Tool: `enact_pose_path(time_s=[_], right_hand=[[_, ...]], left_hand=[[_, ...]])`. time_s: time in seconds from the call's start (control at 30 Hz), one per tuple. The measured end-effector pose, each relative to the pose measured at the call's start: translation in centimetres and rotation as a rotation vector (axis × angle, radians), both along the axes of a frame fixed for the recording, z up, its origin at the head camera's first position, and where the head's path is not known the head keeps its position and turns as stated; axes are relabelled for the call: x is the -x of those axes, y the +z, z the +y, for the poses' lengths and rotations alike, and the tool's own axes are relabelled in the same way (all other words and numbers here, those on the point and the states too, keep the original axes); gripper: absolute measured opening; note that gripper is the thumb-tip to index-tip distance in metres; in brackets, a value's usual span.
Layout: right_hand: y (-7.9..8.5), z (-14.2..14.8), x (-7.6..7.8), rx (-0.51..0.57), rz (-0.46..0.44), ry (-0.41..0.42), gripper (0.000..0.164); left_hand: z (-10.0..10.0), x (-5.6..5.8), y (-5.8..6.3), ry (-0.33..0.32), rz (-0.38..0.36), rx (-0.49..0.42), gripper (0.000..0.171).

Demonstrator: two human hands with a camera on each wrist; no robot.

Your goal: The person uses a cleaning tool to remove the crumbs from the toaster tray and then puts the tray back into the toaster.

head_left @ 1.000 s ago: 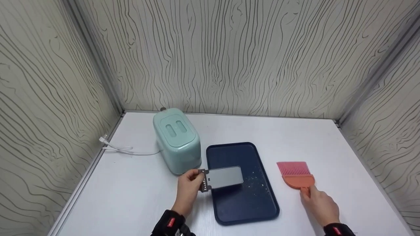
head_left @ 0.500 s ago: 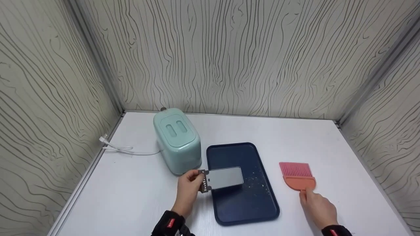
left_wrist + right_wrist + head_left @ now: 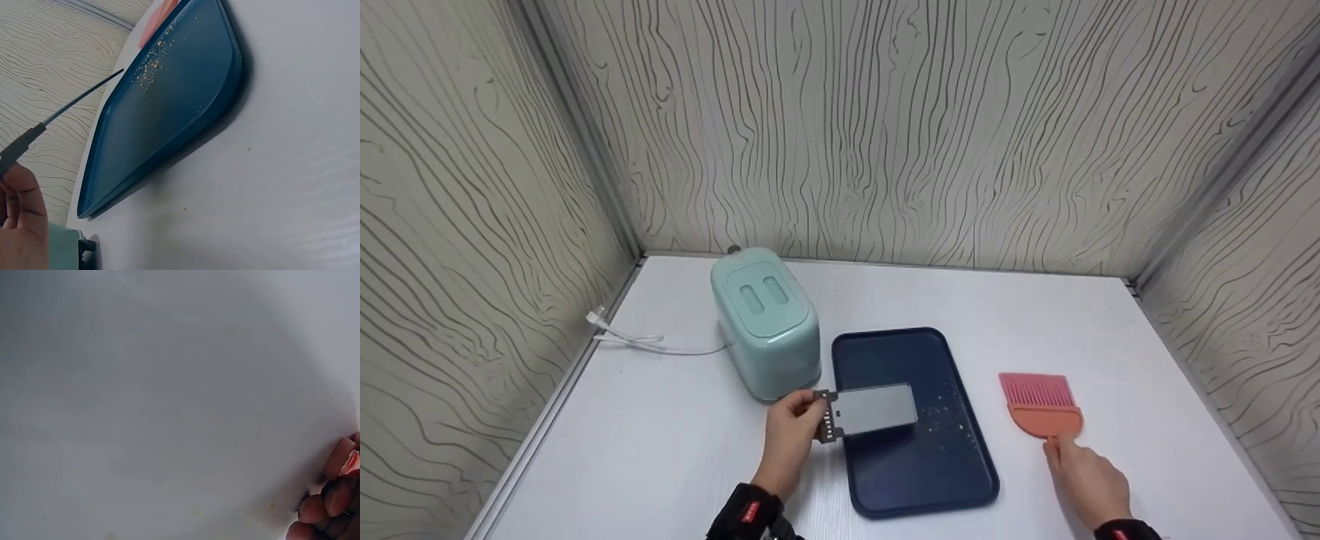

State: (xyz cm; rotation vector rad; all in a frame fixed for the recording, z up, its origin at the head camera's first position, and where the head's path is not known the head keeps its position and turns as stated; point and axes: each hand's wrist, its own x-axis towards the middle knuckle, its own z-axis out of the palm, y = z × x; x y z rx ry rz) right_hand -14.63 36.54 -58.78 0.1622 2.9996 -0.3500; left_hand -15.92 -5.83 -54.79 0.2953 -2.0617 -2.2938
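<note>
My left hand (image 3: 791, 435) pinches the dark end of a grey crumb tray (image 3: 877, 409) by its edge. Its flat metal plate reaches over the navy serving tray (image 3: 919, 480); in the left wrist view the crumb tray (image 3: 79, 98) appears edge-on, raised above it. Crumbs (image 3: 941, 424) lie scattered along the right part of the navy tray. To the right, my right hand (image 3: 1087, 480) grips the handle of a small brush (image 3: 1042, 405) with an orange head and pink bristles. The right wrist view catches only fingers (image 3: 320, 512) and a bit of the handle.
A mint-green toaster (image 3: 769, 330) stands upright behind my left hand, close to the navy tray's left side. Its white cord (image 3: 660, 347) runs left to a plug near the table edge. Patterned panels (image 3: 847, 135) enclose the white table (image 3: 660, 450) at the back and sides.
The brush and my right hand have shifted slightly to the right and toward me, mostly in the first half second. My left hand with the crumb tray has stayed almost still.
</note>
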Motion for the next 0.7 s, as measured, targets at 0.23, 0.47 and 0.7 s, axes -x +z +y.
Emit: enact_pose_path(time_s=[0.23, 0.47, 0.7], right_hand=[[0.2, 0.1, 0.7, 0.018, -0.043, -0.015, 0.021], [0.1, 0.3, 1.1, 0.021, 0.021, -0.01, 0.021], [-0.1, 0.6, 1.4, 0.033, 0.083, -0.003, 0.019]], left_hand=[[0.0, 0.1, -0.2, -0.003, -0.007, -0.004, 0.016], [-0.1, 0.0, -0.1, -0.008, -0.014, -0.017, 0.016], [-0.1, 0.0, -0.1, -0.015, -0.035, -0.021, 0.018]])
